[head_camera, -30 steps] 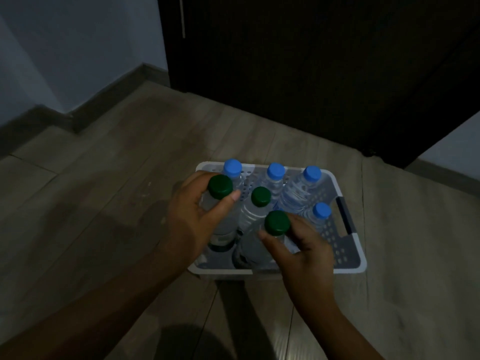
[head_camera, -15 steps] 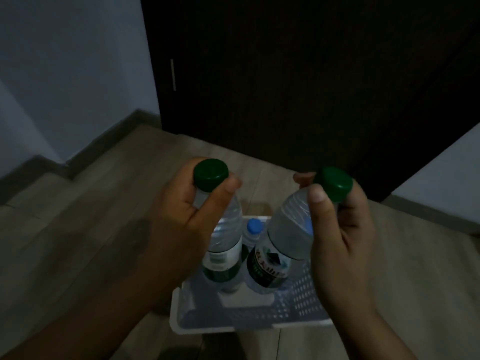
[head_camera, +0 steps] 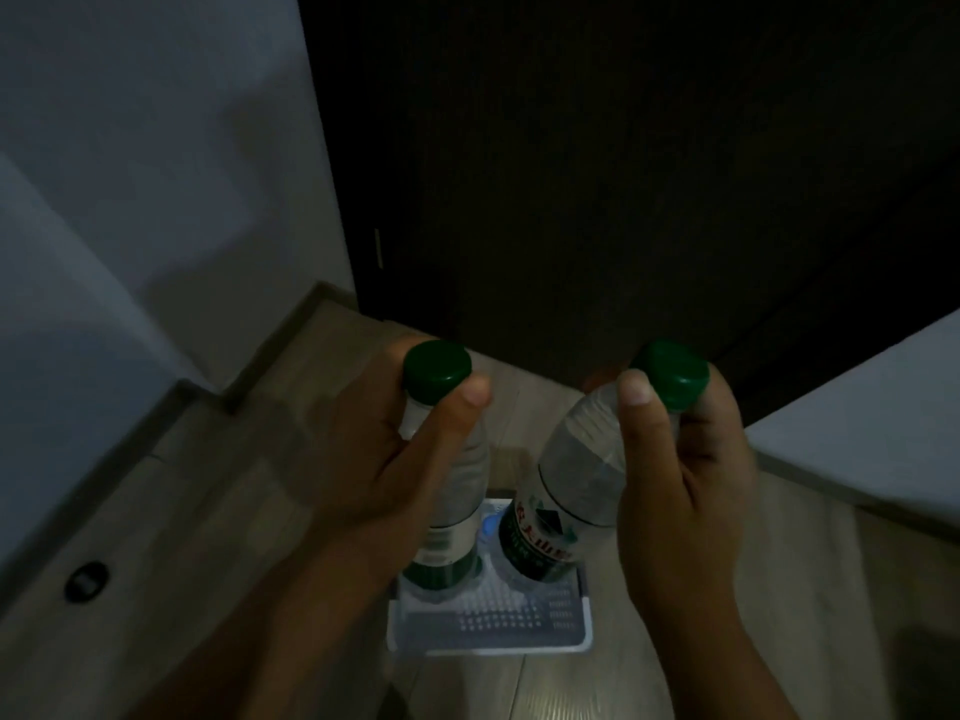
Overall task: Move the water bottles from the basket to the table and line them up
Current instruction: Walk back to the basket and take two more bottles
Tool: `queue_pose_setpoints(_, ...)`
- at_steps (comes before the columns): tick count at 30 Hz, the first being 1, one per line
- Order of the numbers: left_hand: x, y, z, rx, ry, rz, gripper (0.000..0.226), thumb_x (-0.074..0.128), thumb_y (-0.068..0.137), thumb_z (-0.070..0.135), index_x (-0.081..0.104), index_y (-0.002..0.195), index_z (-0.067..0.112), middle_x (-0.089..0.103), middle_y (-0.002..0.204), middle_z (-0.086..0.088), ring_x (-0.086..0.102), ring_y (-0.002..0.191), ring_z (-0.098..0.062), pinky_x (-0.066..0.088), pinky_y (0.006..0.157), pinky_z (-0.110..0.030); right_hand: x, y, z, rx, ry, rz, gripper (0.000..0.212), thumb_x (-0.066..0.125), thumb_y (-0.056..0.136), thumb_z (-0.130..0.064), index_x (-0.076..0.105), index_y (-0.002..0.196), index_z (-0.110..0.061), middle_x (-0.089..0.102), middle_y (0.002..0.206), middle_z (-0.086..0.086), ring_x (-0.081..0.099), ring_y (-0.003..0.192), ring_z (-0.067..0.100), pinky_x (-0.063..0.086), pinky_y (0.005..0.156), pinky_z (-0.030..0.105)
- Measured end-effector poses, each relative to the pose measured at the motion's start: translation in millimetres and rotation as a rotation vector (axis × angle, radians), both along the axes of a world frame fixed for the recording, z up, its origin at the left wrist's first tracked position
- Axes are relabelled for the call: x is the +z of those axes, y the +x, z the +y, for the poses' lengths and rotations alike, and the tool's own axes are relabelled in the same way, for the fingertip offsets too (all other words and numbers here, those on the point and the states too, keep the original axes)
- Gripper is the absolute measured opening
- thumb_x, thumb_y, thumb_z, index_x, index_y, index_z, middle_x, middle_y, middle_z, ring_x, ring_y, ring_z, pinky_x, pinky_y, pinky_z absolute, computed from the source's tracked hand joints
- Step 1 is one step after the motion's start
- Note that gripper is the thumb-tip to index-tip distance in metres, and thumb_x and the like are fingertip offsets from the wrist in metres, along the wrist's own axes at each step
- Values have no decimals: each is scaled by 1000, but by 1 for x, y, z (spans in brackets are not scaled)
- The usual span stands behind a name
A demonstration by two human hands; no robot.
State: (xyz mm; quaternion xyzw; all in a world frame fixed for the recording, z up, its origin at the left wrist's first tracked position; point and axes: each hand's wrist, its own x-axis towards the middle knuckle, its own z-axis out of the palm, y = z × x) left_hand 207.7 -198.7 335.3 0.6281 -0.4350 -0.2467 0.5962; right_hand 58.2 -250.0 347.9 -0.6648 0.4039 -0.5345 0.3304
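My left hand [head_camera: 379, 459] grips the neck of a clear water bottle with a green cap [head_camera: 438, 370], held upright above the basket. My right hand [head_camera: 680, 485] grips a second green-capped bottle [head_camera: 571, 491] by its neck, tilted with its base toward the left. Both bottles hang in the air over the white perforated basket [head_camera: 493, 631] on the floor. Between the two bottles a blue cap [head_camera: 489, 527] of a bottle still in the basket shows. The rest of the basket's contents are hidden behind my hands and the bottles.
A dark door [head_camera: 623, 174] stands straight ahead, with pale walls on the left [head_camera: 130, 174] and right [head_camera: 872, 423]. Wooden floor [head_camera: 197, 537] surrounds the basket. A small dark round fitting [head_camera: 85, 582] sits in the floor at the left. No table is in view.
Both hands have lifted a green-capped bottle each out of the basket and raised them higher. The view has tilted up, so the basket now sits lower in the frame.
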Motion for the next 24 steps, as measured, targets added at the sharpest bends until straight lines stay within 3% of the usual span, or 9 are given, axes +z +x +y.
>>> queue_pose_setpoints(6,170,6,27,-35,-10,61,36,59,80,44,60,83,9,60,78,-8,60,68,-13,47,58,-11,168,5,23,11,-7,20,17,48,92,-35,57,89,-21,58,82,-7,58,72,5,45,61,10)
queue_pose_setpoints(10,283,23,49,-15,-20,-86,34,50,80,54,60,80,21,64,76,0,63,69,-11,48,58,-15,280,9,42,-11,-49,38,14,48,90,-37,56,88,-25,59,85,-11,59,72,1,45,61,7)
queue_pose_setpoints(14,387,30,75,-43,-116,-3,26,53,84,45,61,81,21,68,77,3,65,70,-8,49,60,-14,387,15,67,22,-73,11,9,52,89,-35,57,87,-28,60,81,-13,59,69,-1,44,57,5)
queue_pose_setpoints(19,474,40,105,-54,-188,-39,33,52,84,44,62,83,13,70,76,5,68,75,-10,53,66,-21,475,22,99,38,-125,-28,15,54,90,-32,60,86,-18,59,80,-2,58,68,7,45,58,8)
queue_pose_setpoints(24,524,36,128,-35,-280,-111,31,52,84,42,62,82,13,69,76,11,66,75,-4,48,66,-11,523,22,117,74,-185,-121,23,55,92,-29,63,87,-8,60,77,2,59,68,13,45,58,10)
